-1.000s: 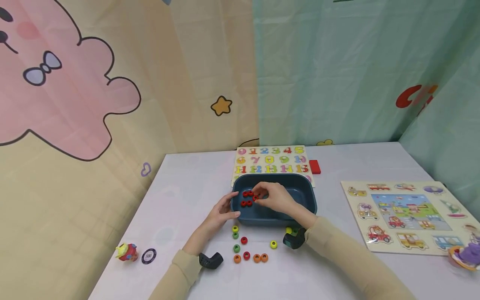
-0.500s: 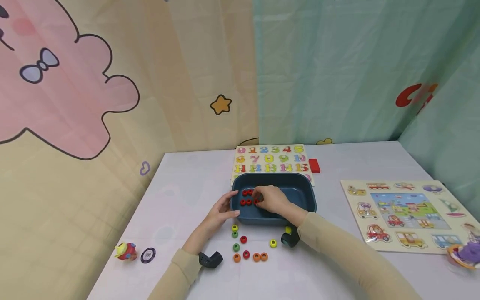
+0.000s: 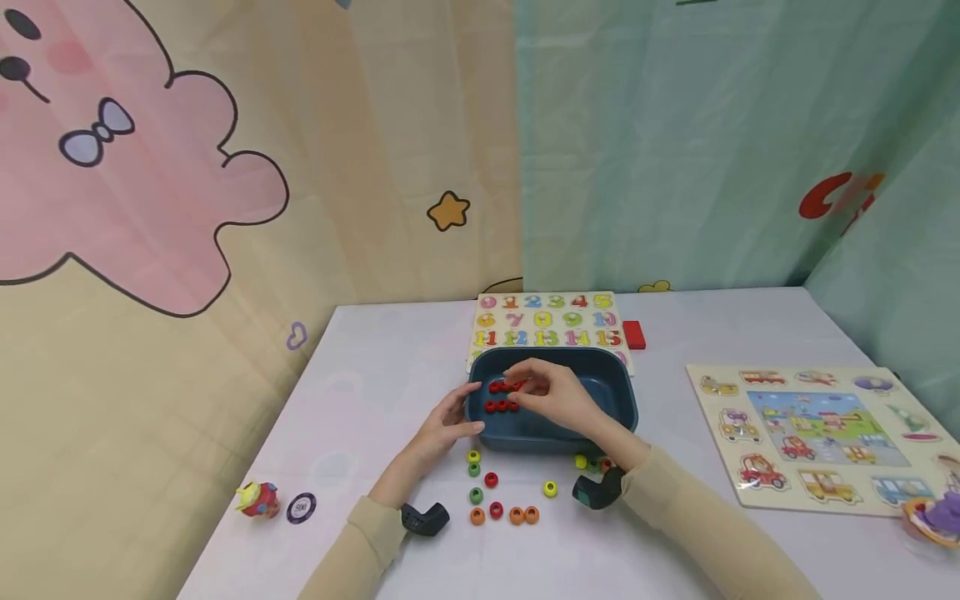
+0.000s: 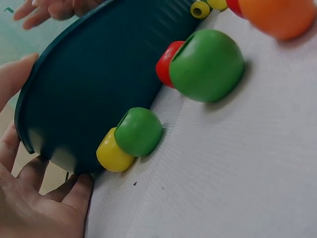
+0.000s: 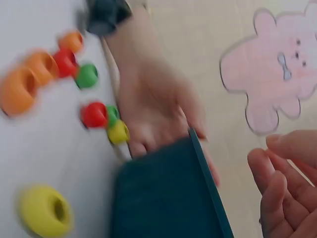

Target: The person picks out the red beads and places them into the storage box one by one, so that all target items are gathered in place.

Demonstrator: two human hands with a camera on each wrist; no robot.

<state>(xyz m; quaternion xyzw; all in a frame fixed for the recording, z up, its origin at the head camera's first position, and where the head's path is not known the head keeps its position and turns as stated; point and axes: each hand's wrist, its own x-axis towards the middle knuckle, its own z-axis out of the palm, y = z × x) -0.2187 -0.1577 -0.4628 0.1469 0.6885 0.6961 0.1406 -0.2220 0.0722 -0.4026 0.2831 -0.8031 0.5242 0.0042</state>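
A dark blue rectangular tub [image 3: 525, 444] stands mid-table, with red beads [image 3: 502, 406] in two short rows inside its left part. My left hand [image 3: 444, 423] holds the tub's left end; in the left wrist view its thumb lies at the rim and its fingers [image 4: 74, 193] curve against the outer wall. Over the tub's middle hovers my right hand [image 3: 553, 396], fingers loosely bent, close above the red beads. Nothing shows between its fingers [image 5: 277, 196] in the right wrist view. Loose yellow [image 3: 550, 489], green [image 3: 476, 496], orange [image 3: 517, 516] and red beads [image 3: 491, 480] lie in front of the tub.
Behind the tub lies a number puzzle board [image 3: 551, 321], with a red block [image 3: 633, 335] beside it. At right are a vehicle puzzle board [image 3: 817, 437] and a purple toy figure [image 3: 937, 515]. A small red-and-yellow toy [image 3: 258, 499] and a black chip [image 3: 302, 507] lie at left.
My right hand set a red bead down at the right end of the near row, let it go and rose slightly. My left hand stayed on the tub's end.
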